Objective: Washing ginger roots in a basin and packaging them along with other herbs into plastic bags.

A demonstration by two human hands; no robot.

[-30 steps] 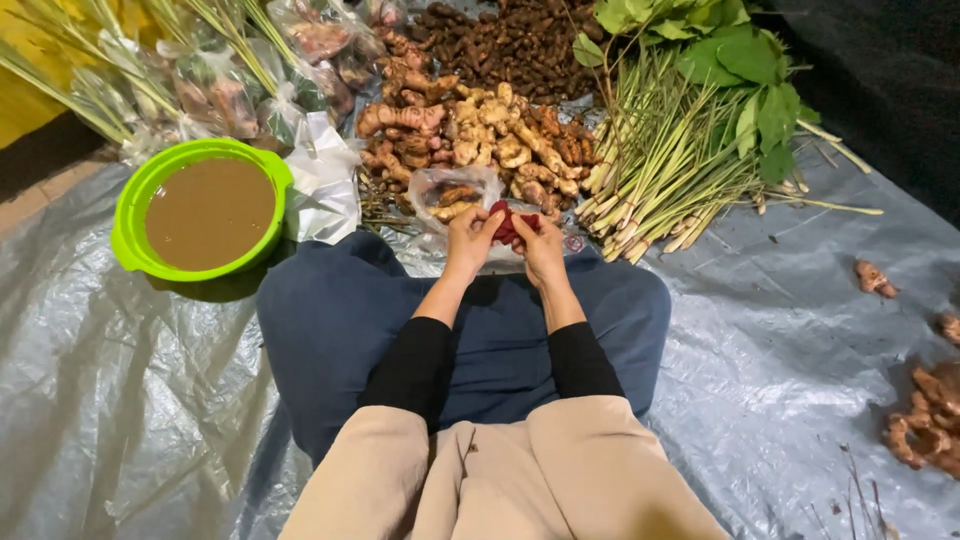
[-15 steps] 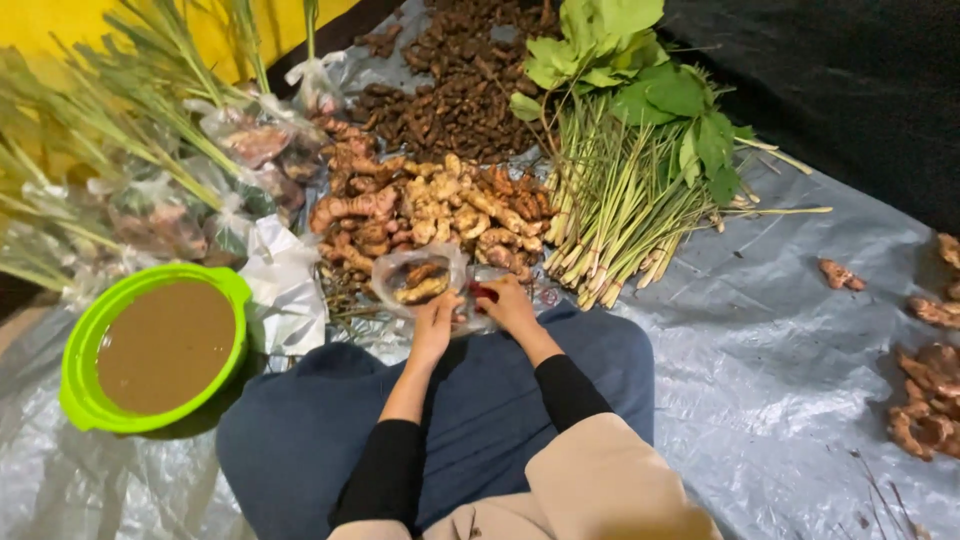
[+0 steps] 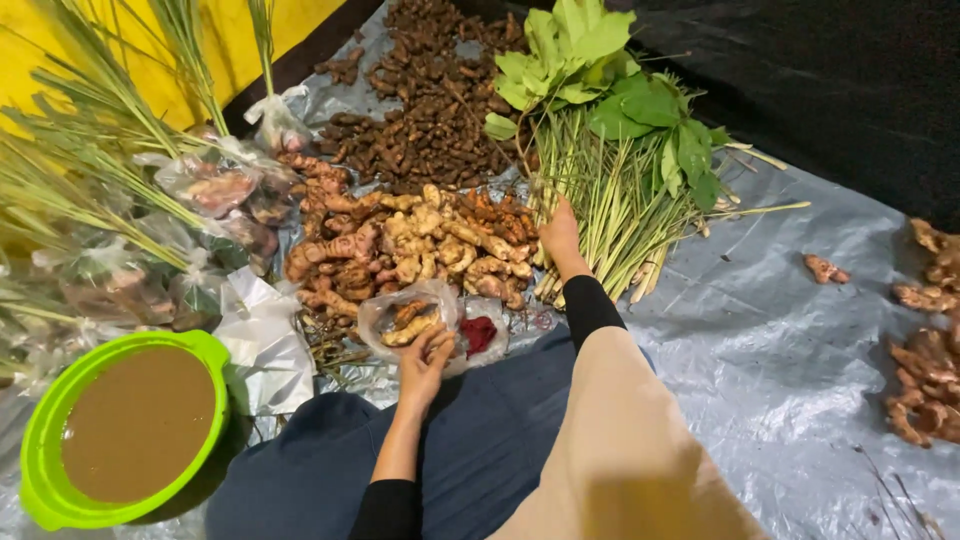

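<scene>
At far left a green bowl (image 3: 40, 440) holds brown liquid, with tied bags (image 3: 205, 190) of roots and lemongrass stalks behind it. Beside the bowl lies a clear bag (image 3: 385, 315) with a few ginger pieces inside, resting on the tarp (image 3: 760, 330) at the edge of the ginger pile (image 3: 400, 245). The left hand (image 3: 425, 362) has its grip pinching that bag's rim. A small red bag (image 3: 480, 333) lies just beside it. Half a second ago both hands were at the bag; now the right hand (image 3: 558, 232) has left it and reaches into the green stalks (image 3: 610, 215), its grip hidden, so I cannot tell whether it holds anything.
</scene>
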